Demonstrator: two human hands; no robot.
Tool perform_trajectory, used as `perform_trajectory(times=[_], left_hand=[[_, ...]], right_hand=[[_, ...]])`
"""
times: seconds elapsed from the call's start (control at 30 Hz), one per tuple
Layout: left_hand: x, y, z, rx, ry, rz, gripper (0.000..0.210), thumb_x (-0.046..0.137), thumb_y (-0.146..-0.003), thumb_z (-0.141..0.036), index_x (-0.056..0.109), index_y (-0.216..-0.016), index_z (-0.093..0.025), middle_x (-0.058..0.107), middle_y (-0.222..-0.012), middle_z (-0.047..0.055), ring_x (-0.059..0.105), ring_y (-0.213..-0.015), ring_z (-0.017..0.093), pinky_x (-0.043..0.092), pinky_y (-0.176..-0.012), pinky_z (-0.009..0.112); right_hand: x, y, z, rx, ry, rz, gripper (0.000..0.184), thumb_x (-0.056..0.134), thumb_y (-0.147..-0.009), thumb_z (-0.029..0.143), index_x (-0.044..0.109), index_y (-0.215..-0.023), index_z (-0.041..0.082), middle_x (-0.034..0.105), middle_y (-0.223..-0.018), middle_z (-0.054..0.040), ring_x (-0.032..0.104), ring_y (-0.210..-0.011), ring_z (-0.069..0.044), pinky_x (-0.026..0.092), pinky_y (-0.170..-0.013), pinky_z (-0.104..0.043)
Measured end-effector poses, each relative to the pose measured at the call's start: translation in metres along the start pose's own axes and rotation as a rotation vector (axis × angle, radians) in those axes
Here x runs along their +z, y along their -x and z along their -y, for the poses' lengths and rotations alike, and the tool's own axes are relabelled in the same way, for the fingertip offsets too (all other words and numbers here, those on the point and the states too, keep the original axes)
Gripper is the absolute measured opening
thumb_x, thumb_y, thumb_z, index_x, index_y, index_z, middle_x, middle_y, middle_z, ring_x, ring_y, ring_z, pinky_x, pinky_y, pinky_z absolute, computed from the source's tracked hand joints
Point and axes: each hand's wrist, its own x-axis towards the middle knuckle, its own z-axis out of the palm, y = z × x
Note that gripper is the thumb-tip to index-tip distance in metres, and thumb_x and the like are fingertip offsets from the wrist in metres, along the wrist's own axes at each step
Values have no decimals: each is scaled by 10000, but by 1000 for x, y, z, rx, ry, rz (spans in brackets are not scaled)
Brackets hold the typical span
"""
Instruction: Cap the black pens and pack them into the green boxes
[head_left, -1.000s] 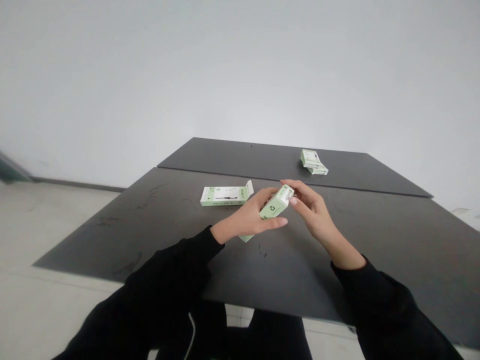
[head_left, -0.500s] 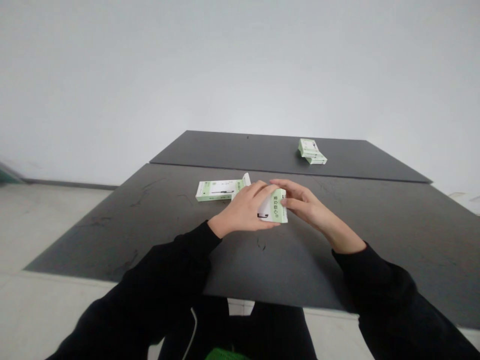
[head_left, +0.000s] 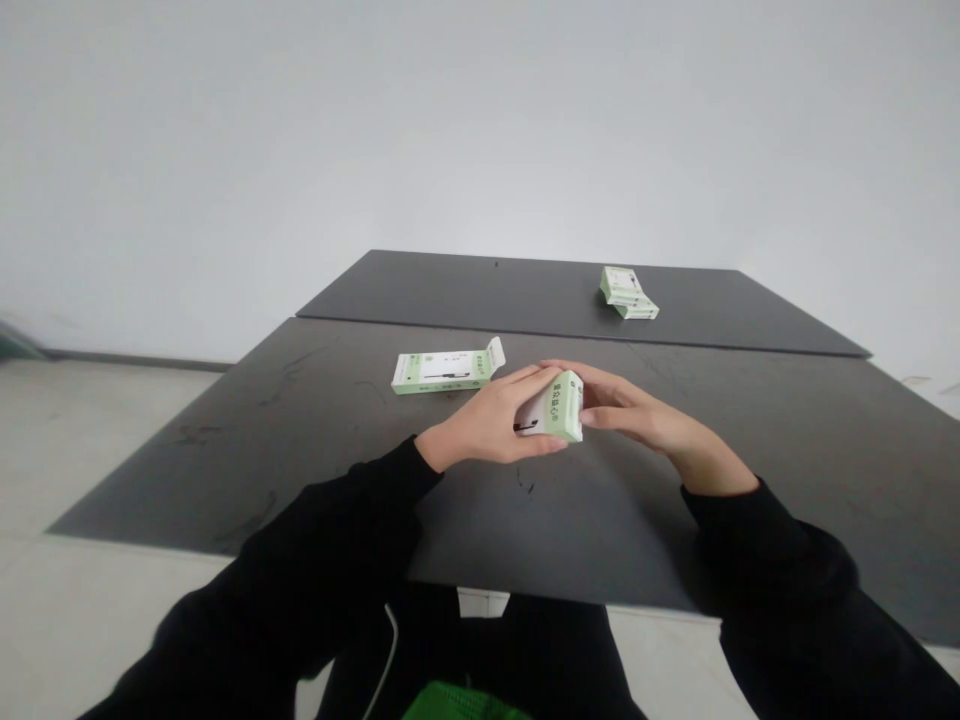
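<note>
My left hand [head_left: 484, 420] is wrapped round a white and green pen box [head_left: 556, 408], thumb along its near side and fingers over the top. The box has a pen printed on its face, and its green-banded end points right. Against that end rests my right hand [head_left: 645, 412], its thumb at the edge and its fingers curled behind the far side, partly hidden. A second pen box [head_left: 444, 372] of the same look lies flat to the left, beyond my left hand, with its end flap standing up.
Several more pen boxes [head_left: 625, 292] lie in a skewed stack on the far table section. A seam crosses the dark tabletop [head_left: 315, 430] between the near and far parts. A pale wall [head_left: 480, 130] rises behind the table.
The held pen box has turned slightly so that its closed end face shows more. My right hand has shifted a little to the right. The view has tilted slightly.
</note>
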Motion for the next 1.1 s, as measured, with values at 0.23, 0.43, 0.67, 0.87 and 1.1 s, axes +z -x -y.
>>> perform_trajectory(times=[0.23, 0.43, 0.67, 0.87, 1.1], left_hand=[[-3, -5, 2, -459, 462, -67, 707, 307, -921, -748, 637, -730, -153, 662, -663, 67, 610, -594, 166, 469, -557, 292], [5, -13, 10, -454, 351, -209, 295, 599, -899, -406, 618, -1026, -140, 711, -1063, 116, 682, -922, 207, 540, -795, 343], [22, -8, -10, -360, 155, -399, 921, 840, -643, -328, 305, -1380, -186, 533, -1330, 165, 553, -1213, 300, 457, -1035, 499], [19, -5, -23, -329, 43, -419, 983, 831, -612, -376, 264, -1395, -196, 521, -1298, 154, 575, -1128, 289, 496, -955, 459], [14, -2, -25, -126, -319, -215, 653, 743, -691, -570, 493, -1164, -195, 635, -1072, 102, 624, -1018, 305, 495, -889, 448]], right_hand=[[13, -5, 0, -30, 129, -329, 386, 792, -783, 386, 686, -1100, 191, 734, -1002, -70, 684, -880, -192, 563, -794, -343], [23, -9, -1, 87, 252, -768, 392, 780, -758, 525, 698, -839, 150, 654, -613, -28, 545, -489, -132, 467, -475, -284], [37, -4, 10, -116, 160, -503, 312, 767, -789, 480, 750, -897, 189, 646, -861, -47, 607, -697, -162, 563, -614, -318], [34, 4, 15, -202, 260, -311, 320, 636, -909, 487, 798, -878, 213, 700, -930, -82, 639, -849, -208, 539, -750, -341], [26, 5, 13, 4, 145, -353, 340, 725, -825, 448, 757, -1061, 206, 745, -912, -69, 687, -789, -217, 573, -700, -342]])
